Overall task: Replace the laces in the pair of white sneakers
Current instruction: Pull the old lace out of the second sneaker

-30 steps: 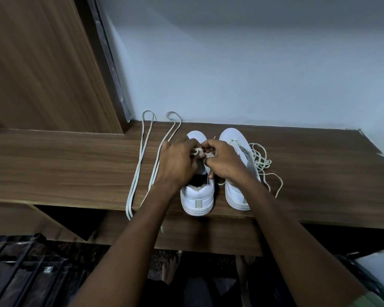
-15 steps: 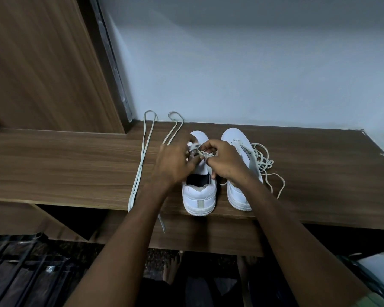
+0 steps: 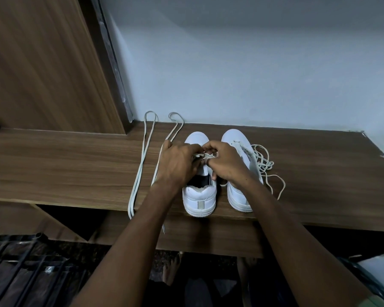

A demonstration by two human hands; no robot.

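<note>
Item: pair of white low-top leather sneakers, heels toward the person, standing side by side at the near edge of a brown wood-grain shelf [image 3: 319, 173].

- Left white sneaker [image 3: 198, 197] – both hands meet over its eyelet row. Left hand [image 3: 177, 165] and right hand [image 3: 227, 163] each have fingertips curled, pinching a worn, greyish old lace [image 3: 205, 155] between them, apparently to draw it free of the eyelets.
- Right white sneaker [image 3: 239, 197] – unlaced, tongue exposed; its loose off-white lace [image 3: 265, 165] lies in a tangle just beside it, touching the shelf, judged already removed.
- Two long flat pale replacement laces [image 3: 142, 165] – laid out folded and straight to the left, near the sneakers, probably staged within reach; their near ends hang over the shelf edge.
</note>
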